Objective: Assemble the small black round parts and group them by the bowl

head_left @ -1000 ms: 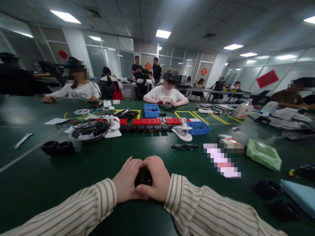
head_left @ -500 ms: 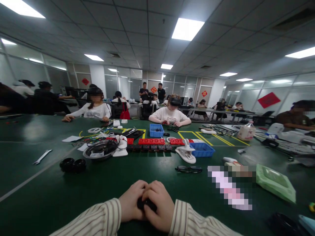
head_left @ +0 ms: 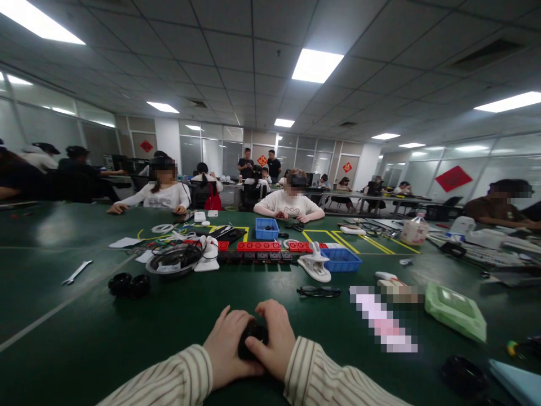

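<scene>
A round, glossy black object (head_left: 254, 338) sits between my two hands just above or on the green table; its exact kind is hard to tell. My left hand (head_left: 231, 345) curls round its left side. Around the right side is my right hand (head_left: 276, 341), thumb laid across the front of it and fingers arched at the back. Much of the object is hidden by the fingers. Folded black glasses (head_left: 318, 291) lie beyond my right hand. Farther to the left, two similar black round objects (head_left: 129, 285) stand side by side.
A wrench (head_left: 78, 272) lies at left. Across the middle are a metal bowl (head_left: 163, 269) of cables, red socket strips (head_left: 258, 246), a white clip (head_left: 315, 268) and a blue bin (head_left: 344, 260). A green packet (head_left: 454, 310) lies right. A co-worker (head_left: 291, 200) sits opposite.
The fingers of both hands have spread apart somewhat, so more of the black object shows. My right fingers have lifted and shifted. The view has tilted up and turned slightly.
</scene>
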The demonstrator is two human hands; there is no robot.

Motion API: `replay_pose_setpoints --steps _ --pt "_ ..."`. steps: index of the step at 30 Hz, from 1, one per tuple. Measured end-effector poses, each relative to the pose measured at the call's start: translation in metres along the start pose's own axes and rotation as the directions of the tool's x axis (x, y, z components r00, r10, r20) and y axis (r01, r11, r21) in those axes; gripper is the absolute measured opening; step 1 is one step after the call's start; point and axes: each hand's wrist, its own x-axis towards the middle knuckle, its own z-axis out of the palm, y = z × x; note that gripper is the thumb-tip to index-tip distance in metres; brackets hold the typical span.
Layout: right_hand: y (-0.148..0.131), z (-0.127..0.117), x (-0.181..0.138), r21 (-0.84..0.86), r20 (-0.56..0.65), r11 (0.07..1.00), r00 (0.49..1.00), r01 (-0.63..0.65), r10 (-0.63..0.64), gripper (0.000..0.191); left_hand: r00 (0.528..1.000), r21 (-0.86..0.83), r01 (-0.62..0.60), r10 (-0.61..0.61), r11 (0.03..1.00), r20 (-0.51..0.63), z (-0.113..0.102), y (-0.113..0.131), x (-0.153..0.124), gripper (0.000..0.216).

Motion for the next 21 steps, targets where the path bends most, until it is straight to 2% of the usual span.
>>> replay_pose_setpoints --steps 3,6,9,13,16,19,21 --pt "-0.002 0.002 0.001 -0.064 0.061 0.996 0.996 -0.064 0.068 0.029 0.999 0.033 0.032 -0.032 0.999 -0.020 0.001 0.004 0.000 0.043" --pt "-0.005 0.001 0.002 -0.052 0.094 0.997 0.994 -0.052 0.057 0.016 1.000 0.021 0.020 -0.020 1.000 0.005 0.001 0.000 0.003 0.031" --pt "-0.007 -0.002 0.002 0.044 0.101 0.996 0.992 0.077 -0.081 0.017 0.995 -0.065 -0.056 0.061 0.996 0.078 -0.001 -0.006 0.006 0.027" --pt "-0.009 -0.006 0.002 0.154 0.105 0.939 0.939 0.309 -0.326 0.024 0.972 -0.169 -0.153 0.179 0.974 0.153 -0.004 -0.013 0.009 0.019" --pt "-0.011 -0.009 0.003 0.174 0.099 0.927 0.930 0.333 -0.353 0.023 0.972 -0.175 -0.155 0.182 0.972 0.147 -0.003 -0.014 0.009 0.039" --pt "-0.009 -0.009 0.004 0.147 0.081 0.961 0.965 0.235 -0.248 0.025 0.984 -0.128 -0.103 0.120 0.986 0.131 -0.002 -0.014 0.007 0.070" --pt "-0.006 -0.007 0.004 0.102 0.060 0.984 0.987 0.145 -0.152 0.029 0.993 -0.081 -0.051 0.059 0.995 0.101 0.000 -0.011 0.005 0.077"
